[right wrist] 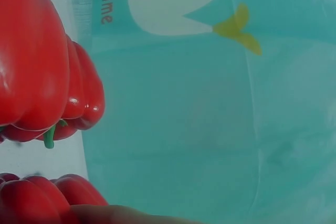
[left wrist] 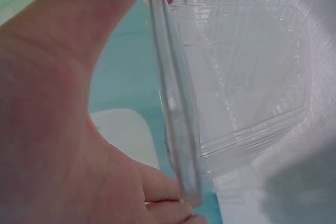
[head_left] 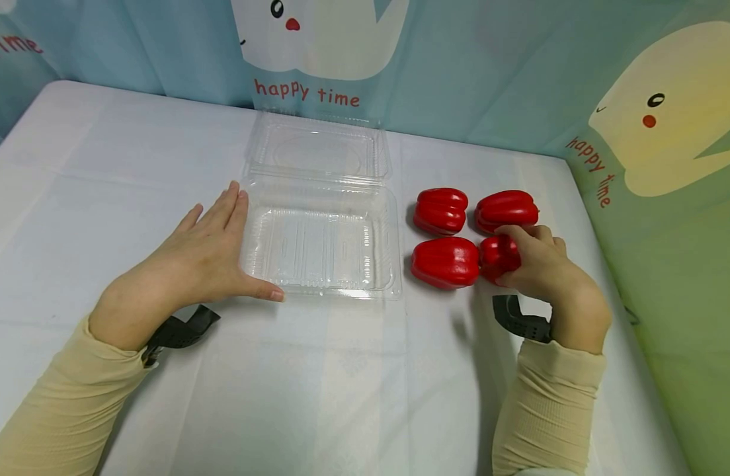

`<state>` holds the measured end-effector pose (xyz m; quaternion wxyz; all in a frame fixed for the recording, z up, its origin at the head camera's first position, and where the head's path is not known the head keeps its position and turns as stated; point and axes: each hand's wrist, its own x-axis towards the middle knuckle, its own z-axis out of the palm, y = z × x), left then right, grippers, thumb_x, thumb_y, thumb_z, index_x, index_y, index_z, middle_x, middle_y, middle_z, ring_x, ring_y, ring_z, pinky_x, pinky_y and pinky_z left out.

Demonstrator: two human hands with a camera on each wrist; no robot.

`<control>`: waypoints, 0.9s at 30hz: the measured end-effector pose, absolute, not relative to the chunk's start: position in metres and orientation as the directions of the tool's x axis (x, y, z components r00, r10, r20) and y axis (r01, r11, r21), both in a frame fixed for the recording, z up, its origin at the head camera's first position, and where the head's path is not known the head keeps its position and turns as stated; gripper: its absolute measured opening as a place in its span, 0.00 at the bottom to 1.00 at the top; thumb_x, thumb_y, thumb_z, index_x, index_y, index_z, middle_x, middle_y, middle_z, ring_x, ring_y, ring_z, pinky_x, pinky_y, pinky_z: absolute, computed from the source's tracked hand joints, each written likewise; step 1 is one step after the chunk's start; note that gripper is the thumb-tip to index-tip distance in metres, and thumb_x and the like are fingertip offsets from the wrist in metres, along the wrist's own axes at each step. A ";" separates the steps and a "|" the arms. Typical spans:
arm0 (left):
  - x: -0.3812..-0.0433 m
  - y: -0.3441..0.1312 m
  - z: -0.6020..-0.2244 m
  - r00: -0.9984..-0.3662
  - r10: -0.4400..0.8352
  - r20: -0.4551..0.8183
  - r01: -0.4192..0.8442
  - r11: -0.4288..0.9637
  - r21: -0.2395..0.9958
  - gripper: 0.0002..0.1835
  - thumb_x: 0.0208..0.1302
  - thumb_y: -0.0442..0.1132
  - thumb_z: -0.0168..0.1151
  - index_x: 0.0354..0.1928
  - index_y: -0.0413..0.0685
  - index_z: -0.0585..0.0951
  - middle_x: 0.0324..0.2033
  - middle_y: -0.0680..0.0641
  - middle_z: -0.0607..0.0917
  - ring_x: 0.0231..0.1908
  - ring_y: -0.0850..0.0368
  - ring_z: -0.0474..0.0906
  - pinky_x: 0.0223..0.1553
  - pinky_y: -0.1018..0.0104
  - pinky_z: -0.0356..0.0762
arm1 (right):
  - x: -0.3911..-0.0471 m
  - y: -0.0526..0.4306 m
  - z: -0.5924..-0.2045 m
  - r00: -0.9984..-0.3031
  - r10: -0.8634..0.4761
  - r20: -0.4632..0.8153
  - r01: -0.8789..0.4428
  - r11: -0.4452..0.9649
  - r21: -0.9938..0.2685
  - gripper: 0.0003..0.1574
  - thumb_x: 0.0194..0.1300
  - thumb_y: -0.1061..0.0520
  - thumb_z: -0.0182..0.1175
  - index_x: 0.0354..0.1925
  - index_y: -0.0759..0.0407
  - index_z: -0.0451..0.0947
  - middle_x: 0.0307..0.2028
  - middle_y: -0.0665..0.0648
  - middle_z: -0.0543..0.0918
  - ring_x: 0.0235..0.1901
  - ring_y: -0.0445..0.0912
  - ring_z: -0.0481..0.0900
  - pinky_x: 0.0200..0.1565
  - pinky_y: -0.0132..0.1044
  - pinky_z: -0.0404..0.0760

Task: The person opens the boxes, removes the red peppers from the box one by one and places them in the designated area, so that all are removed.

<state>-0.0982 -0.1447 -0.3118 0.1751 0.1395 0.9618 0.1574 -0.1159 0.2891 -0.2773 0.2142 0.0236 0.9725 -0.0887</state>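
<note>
A clear plastic clamshell container (head_left: 317,246) lies with its lid (head_left: 317,147) folded back behind it. My left hand (head_left: 207,261) spans its left side, fingers straight along the rim and thumb stretched by the front corner. The left wrist view shows fingertips (left wrist: 168,211) right at the container's rim (left wrist: 178,103). On the right, my right hand (head_left: 546,261) holds a red bell pepper (head_left: 497,258) between thumb and fingers, hiding part of it. A larger red bell pepper (head_left: 445,263) sits immediately left of the held one; its green stem (right wrist: 50,136) shows in the right wrist view.
Two more red bell peppers, one on the left (head_left: 440,211) and one on the right (head_left: 506,210), sit behind the front pair. A white cloth (head_left: 317,390) covers the table. Printed curtains (head_left: 490,73) hang along its back and right edges.
</note>
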 end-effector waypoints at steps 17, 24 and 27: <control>-0.100 -0.146 -0.314 -0.893 0.348 -0.284 0.215 0.886 0.412 0.82 0.37 0.77 0.71 0.76 0.31 0.33 0.77 0.34 0.29 0.78 0.37 0.32 0.75 0.36 0.38 | -0.116 0.286 -0.272 -0.906 0.001 -0.424 0.066 0.988 -0.139 0.52 0.59 0.51 0.67 0.74 0.59 0.54 0.68 0.79 0.51 0.64 0.75 0.49 0.49 0.72 0.74; -0.101 -0.148 -0.316 -0.871 0.406 -0.277 0.241 0.844 0.480 0.77 0.44 0.74 0.70 0.76 0.34 0.34 0.77 0.35 0.27 0.77 0.35 0.28 0.74 0.35 0.40 | -0.105 0.271 -0.258 -0.958 -0.100 -0.270 -0.040 0.975 -0.218 0.41 0.68 0.53 0.58 0.73 0.61 0.57 0.70 0.75 0.55 0.66 0.74 0.51 0.56 0.72 0.68; -0.101 -0.148 -0.317 -0.865 0.432 -0.255 0.273 0.832 0.484 0.72 0.51 0.73 0.65 0.77 0.35 0.33 0.77 0.36 0.27 0.77 0.36 0.26 0.74 0.35 0.40 | -0.102 0.258 -0.256 -0.972 -0.159 -0.173 -0.103 0.950 -0.296 0.37 0.70 0.53 0.57 0.72 0.61 0.60 0.71 0.70 0.57 0.68 0.70 0.51 0.61 0.69 0.65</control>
